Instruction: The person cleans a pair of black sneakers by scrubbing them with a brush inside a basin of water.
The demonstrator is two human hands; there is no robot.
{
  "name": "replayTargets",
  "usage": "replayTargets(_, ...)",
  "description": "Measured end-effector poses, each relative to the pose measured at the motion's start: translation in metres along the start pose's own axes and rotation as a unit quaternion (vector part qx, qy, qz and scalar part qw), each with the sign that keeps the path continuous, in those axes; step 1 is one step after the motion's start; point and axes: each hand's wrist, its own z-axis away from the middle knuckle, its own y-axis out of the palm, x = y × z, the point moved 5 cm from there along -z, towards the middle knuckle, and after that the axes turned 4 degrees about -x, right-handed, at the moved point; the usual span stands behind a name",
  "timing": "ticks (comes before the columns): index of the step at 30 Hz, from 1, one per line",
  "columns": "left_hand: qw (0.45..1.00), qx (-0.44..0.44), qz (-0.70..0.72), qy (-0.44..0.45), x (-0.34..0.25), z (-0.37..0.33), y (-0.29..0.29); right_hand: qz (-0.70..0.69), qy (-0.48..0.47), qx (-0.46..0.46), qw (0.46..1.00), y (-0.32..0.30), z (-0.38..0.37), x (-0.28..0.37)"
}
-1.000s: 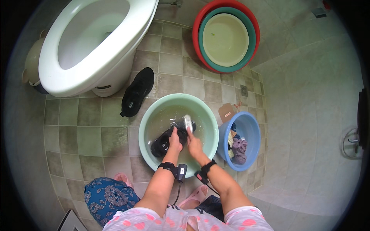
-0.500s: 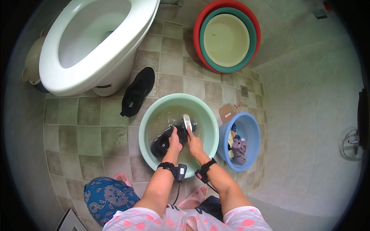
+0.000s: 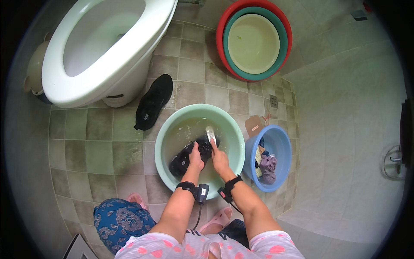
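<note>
A light green basin [image 3: 235, 144] of murky water stands on the floor before me. In it lies a wet black shoe [image 3: 180, 163], partly under water. My left hand [image 3: 196, 160] is closed on the shoe's middle, its thumb pointing away from me. My right hand [image 3: 220, 161] grips a white scrub brush [image 3: 211, 134] at the shoe's right end; the brush's bristles cannot be made out. On the tiles left of the basin rests a second black shoe [image 3: 154, 102].
Right of the basin is a blue tub [image 3: 281, 159] with crumpled clothes [image 3: 268, 168]. A brown scrubbing board [image 3: 254, 125] lies behind it. Nested basins [image 3: 286, 43] stand at the back right, a white toilet [image 3: 116, 64] at the far left. A drain [image 3: 274, 102] is in the floor.
The brush and my right hand have shifted slightly toward me and to the right. My left hand stays on the shoe.
</note>
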Motion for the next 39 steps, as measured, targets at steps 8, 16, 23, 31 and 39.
replayTargets(8, 1.000, -0.028, -0.007, 0.013, -0.015, -0.007, -0.012, -0.097, 0.009, 0.052, 0.994, 0.010, 0.077, 0.006)
replayTargets(16, 0.999, 0.023, 0.030, 0.010, -0.010, -0.017, -0.006, -0.135, 0.046, -0.059, 0.988, 0.004, 0.021, 0.012)
replayTargets(23, 1.000, -0.014, -0.008, 0.011, -0.021, -0.006, -0.009, -0.245, 0.052, -0.084, 0.964, 0.021, 0.071, 0.020)
replayTargets(31, 0.997, 0.004, 0.071, 0.021, -0.022, -0.001, 0.005, -0.397, 0.216, -0.049, 0.891, 0.012, 0.028, 0.028)
replayTargets(39, 0.991, 0.046, 0.129, 0.013, -0.032, -0.012, 0.003, -0.534, 0.387, -0.113, 0.743, 0.085, 0.058, 0.008)
